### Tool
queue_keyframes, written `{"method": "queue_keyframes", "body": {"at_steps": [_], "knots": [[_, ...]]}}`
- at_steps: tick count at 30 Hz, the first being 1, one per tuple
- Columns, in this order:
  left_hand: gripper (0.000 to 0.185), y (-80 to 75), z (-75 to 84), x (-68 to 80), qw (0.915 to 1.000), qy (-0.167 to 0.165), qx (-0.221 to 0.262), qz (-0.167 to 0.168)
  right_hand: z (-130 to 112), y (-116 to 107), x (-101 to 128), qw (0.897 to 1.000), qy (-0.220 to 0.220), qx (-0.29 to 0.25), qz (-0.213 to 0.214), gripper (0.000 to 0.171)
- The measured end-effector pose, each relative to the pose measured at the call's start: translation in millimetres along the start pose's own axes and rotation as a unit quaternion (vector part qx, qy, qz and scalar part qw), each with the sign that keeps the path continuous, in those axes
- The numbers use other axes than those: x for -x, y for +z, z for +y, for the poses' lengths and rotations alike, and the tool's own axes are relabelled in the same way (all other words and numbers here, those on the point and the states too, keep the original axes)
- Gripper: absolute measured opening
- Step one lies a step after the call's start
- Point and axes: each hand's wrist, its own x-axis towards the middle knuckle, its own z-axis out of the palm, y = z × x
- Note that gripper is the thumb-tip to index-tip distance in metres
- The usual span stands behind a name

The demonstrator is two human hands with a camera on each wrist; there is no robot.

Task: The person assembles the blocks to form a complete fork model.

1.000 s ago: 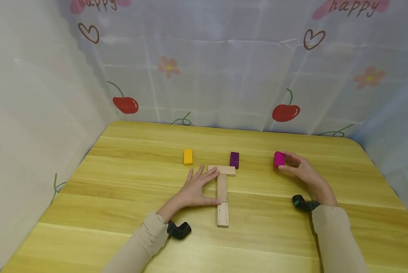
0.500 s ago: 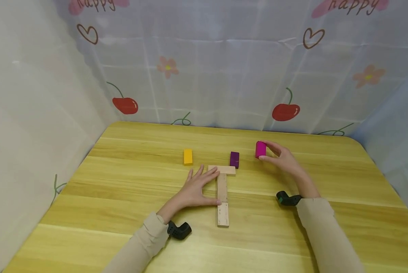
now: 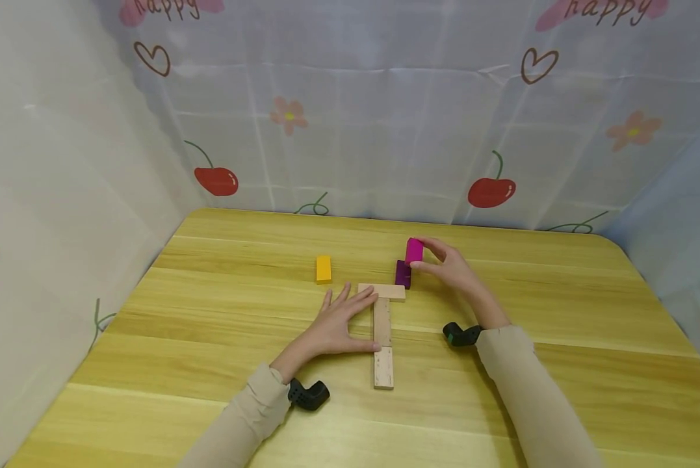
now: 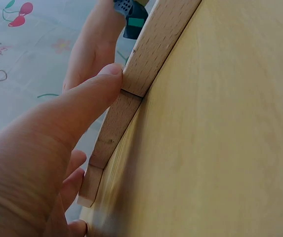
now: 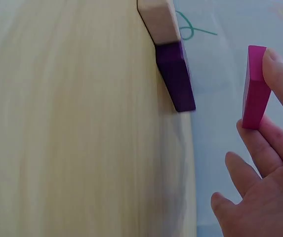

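Observation:
My right hand pinches a magenta block between thumb and fingers, lifted off the table near the purple block. That purple block lies against the right end of a plain wooden crosspiece block. Below the crosspiece, two plain blocks, an upper one and a lower one, run end to end toward me, making a T. My left hand is spread beside them, its thumb touching near their joint and a fingertip on the crosspiece. In the left wrist view the thumb rests along the wood.
A yellow block lies left of the T on the wooden table. A printed curtain hangs behind the table's far edge. Each wrist wears a black camera mount, the left one close to the tabletop.
My right hand has carried the magenta block leftward and slightly up in the head view, from the right side of the table to just beside the purple block. My left hand stays put.

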Motion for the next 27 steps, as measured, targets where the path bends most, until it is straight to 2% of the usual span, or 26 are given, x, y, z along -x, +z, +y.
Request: {"method": "queue_keyframes", "body": {"at_steps": [8,16,21,27], "knots": [[0.093,-1.1,0.9,0.6,1.0,-0.002,-0.003,-0.002,0,27,-17,0.999,0.012,0.019,-0.023,0.067],[0.092,-1.3,1.5,0.4,1.0,0.002,-0.002,-0.001,0,40,-25,0.999,-0.003,0.023,-0.043,0.067],[0.092,-1.6,1.8,0.5,1.0,0.001,-0.006,-0.001,3,44,-29,0.996,-0.002,0.073,-0.044,0.065],[0.093,-2.2,3.0,0.0,0.9999,-0.001,-0.013,-0.003,6,46,-31,0.987,-0.008,0.153,-0.044,0.063]]}}
